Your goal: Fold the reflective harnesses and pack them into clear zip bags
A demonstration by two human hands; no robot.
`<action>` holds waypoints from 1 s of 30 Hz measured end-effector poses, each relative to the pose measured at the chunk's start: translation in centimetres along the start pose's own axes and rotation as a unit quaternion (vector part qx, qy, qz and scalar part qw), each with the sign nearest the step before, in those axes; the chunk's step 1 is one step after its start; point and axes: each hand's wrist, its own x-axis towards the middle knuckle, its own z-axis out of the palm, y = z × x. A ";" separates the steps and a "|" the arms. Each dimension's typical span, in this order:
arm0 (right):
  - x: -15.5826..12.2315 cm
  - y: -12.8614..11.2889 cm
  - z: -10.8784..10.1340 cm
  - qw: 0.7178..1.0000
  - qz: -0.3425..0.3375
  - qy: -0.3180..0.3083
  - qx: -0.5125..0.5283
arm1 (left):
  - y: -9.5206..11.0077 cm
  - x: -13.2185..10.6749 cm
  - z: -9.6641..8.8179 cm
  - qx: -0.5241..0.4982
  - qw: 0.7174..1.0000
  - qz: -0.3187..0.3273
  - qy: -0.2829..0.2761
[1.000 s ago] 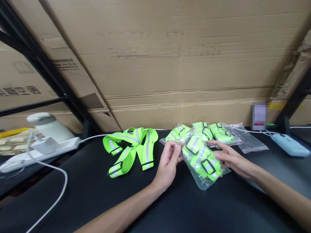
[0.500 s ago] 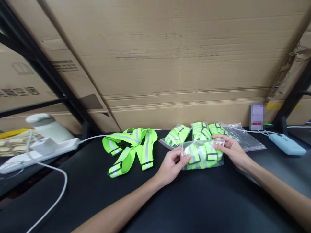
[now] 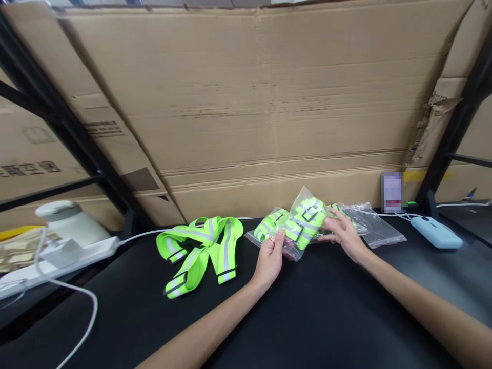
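Note:
My left hand (image 3: 270, 260) pinches the lower left edge of a clear plastic bag (image 3: 304, 193). Folded inside is a neon yellow-green reflective strap (image 3: 307, 218) with grey stripes and black buckles. The bag is tilted, its far end raised. My right hand (image 3: 344, 234) is at the bag's right side with its fingers apart; whether the fingertips touch the bag I cannot tell. Behind the held bag lies another bagged strap (image 3: 271, 224) on the left, and more bagged straps are partly hidden behind my right hand. A loose reflective strap (image 3: 207, 246) lies tangled to the left.
Flat plastic bags (image 3: 378, 228) lie on the black table (image 3: 307, 318). A light blue power bank (image 3: 436, 231) and a blurred upright card (image 3: 392, 192) stand right. On the left are a white power strip (image 3: 92, 251), cables and a bottle (image 3: 77, 220). Cardboard (image 3: 246, 113) walls the back.
The held bag has turned from lying level to tilted, with its far end up. My right hand has loosened from its right edge and spread its fingers. The view has shifted slightly.

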 end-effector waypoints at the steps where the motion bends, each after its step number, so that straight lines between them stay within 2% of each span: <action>1: -0.5 0.6 0.2 1.000 0.014 -0.021 -0.007 | 0.0 -0.1 0.3 -0.003 1.000 -0.003 0.003; 3: -1.1 1.6 0.7 0.997 0.047 -0.049 -0.021 | 0.0 -0.1 1.2 -0.018 0.999 -0.028 0.001; 7: -1.1 2.7 1.1 0.996 0.082 -0.033 -0.019 | -0.1 0.3 2.8 -0.051 0.996 -0.076 -0.022; 12: -0.9 3.3 0.8 0.996 0.077 -0.045 -0.016 | -0.2 0.8 2.3 -0.049 0.990 -0.101 -0.091; 15: -1.0 3.6 0.7 0.996 0.083 -0.045 -0.008 | -0.5 1.1 2.3 -0.005 0.993 -0.093 -0.074; 20: -0.7 3.7 0.7 0.995 0.097 -0.002 0.008 | -1.1 2.1 3.5 0.046 0.992 -0.110 -0.040; 30: -0.6 3.7 0.0 0.997 0.076 -0.028 0.010 | -1.0 1.9 3.0 0.011 0.994 -0.076 -0.072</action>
